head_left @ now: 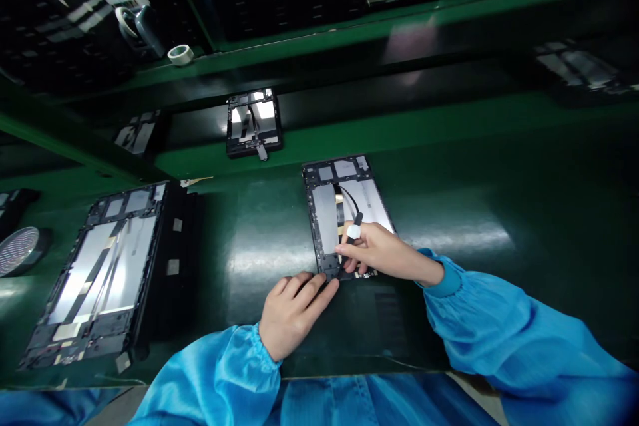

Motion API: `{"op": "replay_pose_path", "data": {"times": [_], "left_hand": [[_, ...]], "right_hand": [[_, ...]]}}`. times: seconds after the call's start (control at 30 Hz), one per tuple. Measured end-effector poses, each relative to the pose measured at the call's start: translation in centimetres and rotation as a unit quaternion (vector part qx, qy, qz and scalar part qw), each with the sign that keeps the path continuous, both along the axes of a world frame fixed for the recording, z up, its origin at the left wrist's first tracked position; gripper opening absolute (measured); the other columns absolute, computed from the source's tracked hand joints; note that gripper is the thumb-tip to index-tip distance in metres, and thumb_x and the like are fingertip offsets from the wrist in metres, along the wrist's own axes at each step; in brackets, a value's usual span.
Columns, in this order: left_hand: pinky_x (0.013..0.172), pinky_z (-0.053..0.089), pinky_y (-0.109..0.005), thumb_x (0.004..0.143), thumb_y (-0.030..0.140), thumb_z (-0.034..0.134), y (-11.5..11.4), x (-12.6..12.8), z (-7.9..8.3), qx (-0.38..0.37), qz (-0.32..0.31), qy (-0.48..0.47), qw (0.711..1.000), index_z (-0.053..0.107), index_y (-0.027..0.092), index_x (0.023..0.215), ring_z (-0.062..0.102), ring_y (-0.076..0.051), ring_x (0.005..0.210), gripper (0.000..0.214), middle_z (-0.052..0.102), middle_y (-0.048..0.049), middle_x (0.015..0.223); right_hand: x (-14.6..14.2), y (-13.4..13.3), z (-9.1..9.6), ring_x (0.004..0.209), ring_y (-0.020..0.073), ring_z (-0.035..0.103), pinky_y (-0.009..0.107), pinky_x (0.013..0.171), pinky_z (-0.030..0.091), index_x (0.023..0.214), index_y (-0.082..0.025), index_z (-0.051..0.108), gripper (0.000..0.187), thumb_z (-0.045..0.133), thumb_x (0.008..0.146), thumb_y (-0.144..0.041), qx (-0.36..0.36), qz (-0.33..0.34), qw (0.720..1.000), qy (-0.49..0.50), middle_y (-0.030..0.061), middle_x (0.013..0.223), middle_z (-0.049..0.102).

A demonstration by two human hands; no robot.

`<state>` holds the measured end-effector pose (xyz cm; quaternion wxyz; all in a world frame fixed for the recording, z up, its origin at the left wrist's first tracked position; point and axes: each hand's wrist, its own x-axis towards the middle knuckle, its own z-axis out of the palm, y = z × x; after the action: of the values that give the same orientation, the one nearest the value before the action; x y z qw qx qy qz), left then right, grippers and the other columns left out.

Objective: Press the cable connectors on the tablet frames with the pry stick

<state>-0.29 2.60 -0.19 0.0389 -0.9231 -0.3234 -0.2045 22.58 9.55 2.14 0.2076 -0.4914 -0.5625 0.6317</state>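
An opened tablet chassis (323, 213) with a silver inner panel lies on the green bench before me, its dark ribbon cable (340, 203) running down the middle. My right hand (372, 247) is closed over its lower part, pinching a slim black pen-like tool (358, 218) wrapped in white tape. The tool's exact kind and working end cannot be made out. Fingers of my left hand (294, 311) are stretched out, with the fingertips touching the chassis's lower left edge. Nothing shows in that hand.
A stack of similar tablet chassis (107, 266) stands at left. Beyond the bench, another chassis (253, 121) lies on a dark strip. A tape roll (180, 54) sits on the green ledge (299, 40). A round metal-faced object (20, 249) is at far left.
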Motion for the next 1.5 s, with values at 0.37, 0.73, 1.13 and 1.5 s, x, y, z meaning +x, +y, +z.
{"op": "replay_pose_path", "data": {"times": [0.37,0.73,1.13,1.5], "left_hand": [[0.080,0.043,-0.030,0.102,0.013,0.040,0.2,0.2,0.1,-0.025,0.005,0.000,1.000,0.061,0.019,0.124,0.057,-0.020,0.101,0.031,0.067,-0.0060,0.113],[0.083,0.046,-0.032,0.097,0.012,0.052,0.2,0.3,-0.7,-0.029,0.013,-0.017,0.999,0.060,0.022,0.127,0.057,-0.022,0.105,0.033,0.062,-0.0086,0.120],[0.078,0.048,-0.032,0.097,0.015,0.050,0.1,0.9,-0.4,-0.021,0.037,0.039,0.998,0.058,0.026,0.131,0.058,-0.022,0.103,0.036,0.061,-0.0099,0.119],[0.090,0.050,-0.026,0.101,0.033,0.049,1.2,0.7,0.1,-0.080,-0.029,-0.039,0.996,0.066,0.023,0.115,0.057,-0.015,0.110,0.024,0.062,-0.0043,0.128]], "right_hand": [[3.1,-3.5,0.0,0.061,0.0170,0.066,0.027,0.055,0.050,0.080,-0.021,0.058,0.023,0.057,0.094,-0.040,0.172,-0.081,0.979,-0.079,-0.0008,0.068,0.062],[2.9,-3.5,-0.5,0.062,0.0168,0.068,0.026,0.058,0.051,0.078,-0.021,0.058,0.022,0.059,0.093,-0.037,0.153,-0.094,0.983,-0.037,-0.0012,0.068,0.064],[2.7,-3.7,-0.5,0.061,0.0177,0.068,0.026,0.055,0.049,0.078,-0.020,0.059,0.023,0.057,0.093,-0.037,0.171,-0.084,0.978,-0.084,-0.0003,0.066,0.066],[3.3,-4.1,-1.1,0.045,0.0175,0.060,0.027,0.044,0.050,0.070,-0.021,0.059,0.031,0.058,0.088,-0.047,0.195,-0.127,0.970,-0.076,0.0008,0.057,0.061]]}}
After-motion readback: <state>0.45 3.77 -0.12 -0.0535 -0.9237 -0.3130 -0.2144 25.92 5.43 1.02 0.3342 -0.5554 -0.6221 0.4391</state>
